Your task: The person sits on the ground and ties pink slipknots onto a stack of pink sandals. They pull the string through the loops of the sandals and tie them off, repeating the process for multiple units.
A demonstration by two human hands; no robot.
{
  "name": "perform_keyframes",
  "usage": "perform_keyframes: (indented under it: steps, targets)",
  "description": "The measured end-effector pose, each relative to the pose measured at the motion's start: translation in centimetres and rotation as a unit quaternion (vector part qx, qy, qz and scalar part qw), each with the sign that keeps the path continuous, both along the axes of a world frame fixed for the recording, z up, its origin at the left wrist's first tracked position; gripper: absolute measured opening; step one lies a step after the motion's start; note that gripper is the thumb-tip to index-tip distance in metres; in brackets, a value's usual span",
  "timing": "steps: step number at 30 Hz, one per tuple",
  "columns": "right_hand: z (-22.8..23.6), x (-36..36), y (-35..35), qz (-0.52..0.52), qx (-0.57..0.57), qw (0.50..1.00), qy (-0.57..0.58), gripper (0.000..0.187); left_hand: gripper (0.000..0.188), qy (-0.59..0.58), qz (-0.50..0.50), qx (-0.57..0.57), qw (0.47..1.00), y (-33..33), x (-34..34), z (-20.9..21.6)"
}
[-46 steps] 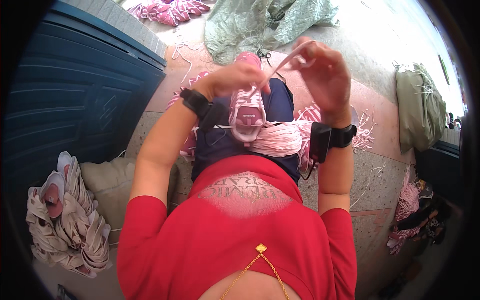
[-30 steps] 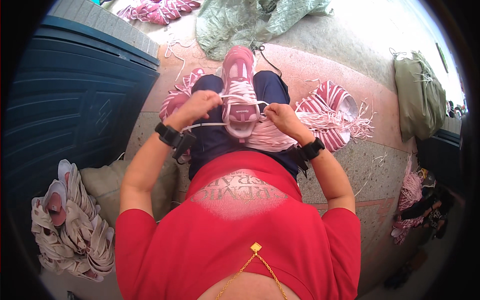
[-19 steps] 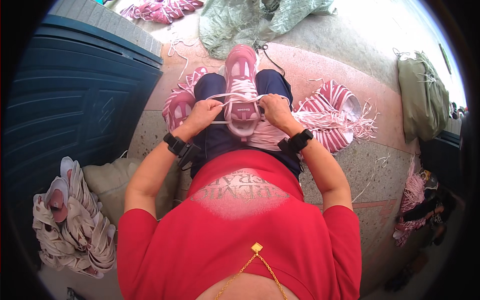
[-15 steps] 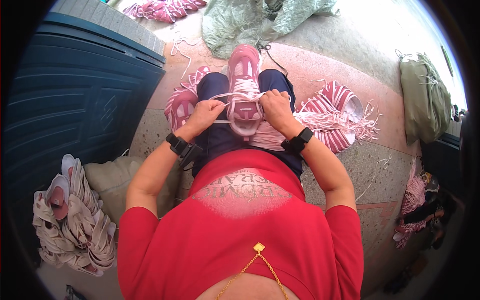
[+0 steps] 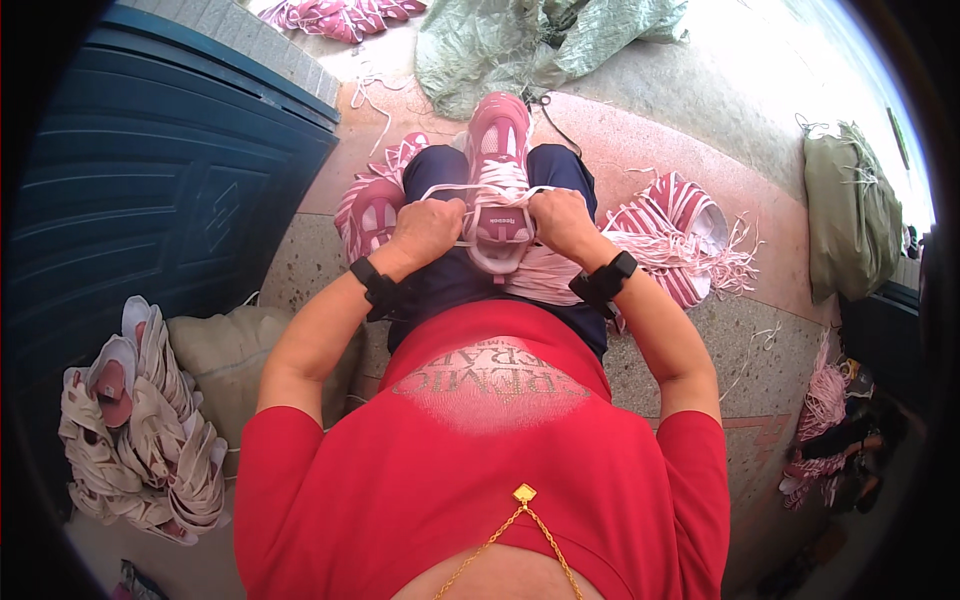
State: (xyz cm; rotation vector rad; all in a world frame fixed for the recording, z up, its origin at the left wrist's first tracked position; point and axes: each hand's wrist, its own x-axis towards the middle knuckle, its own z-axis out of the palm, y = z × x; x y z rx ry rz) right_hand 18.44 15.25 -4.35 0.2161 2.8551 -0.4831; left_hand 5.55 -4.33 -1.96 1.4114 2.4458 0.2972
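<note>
A dark blue panelled metal door fills the left side, its far and near ends lost in the black rim of the picture. Far off lies a crumpled grey-green woven sack, cut off at the top edge. At the near left a heap of pale beige shoe uppers leans against a beige sack. On the speckled floor to the right sits a pile of pink-and-white striped shoe uppers with loose laces. A pink lace-up sports shoe rests on the person's lap, toe pointing away. The left hand and right hand are fisted, each gripping a white shoelace pulled taut across the shoe; the fingertips are hidden.
</note>
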Motion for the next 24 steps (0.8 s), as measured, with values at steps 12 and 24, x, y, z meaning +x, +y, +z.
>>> perform_keyframes:
  steps: [12,24]
  targets:
    - [0.7,1.8,-1.1,-0.106,0.052,0.965,0.236,0.024,0.022,0.159,0.022,0.113,0.981,1.3,1.8,1.7]
    - [-1.8,2.2,-1.0,-0.139,-0.159,0.937,0.279,0.013,0.007,0.203,-0.106,0.087,0.970,1.6,2.3,0.0]
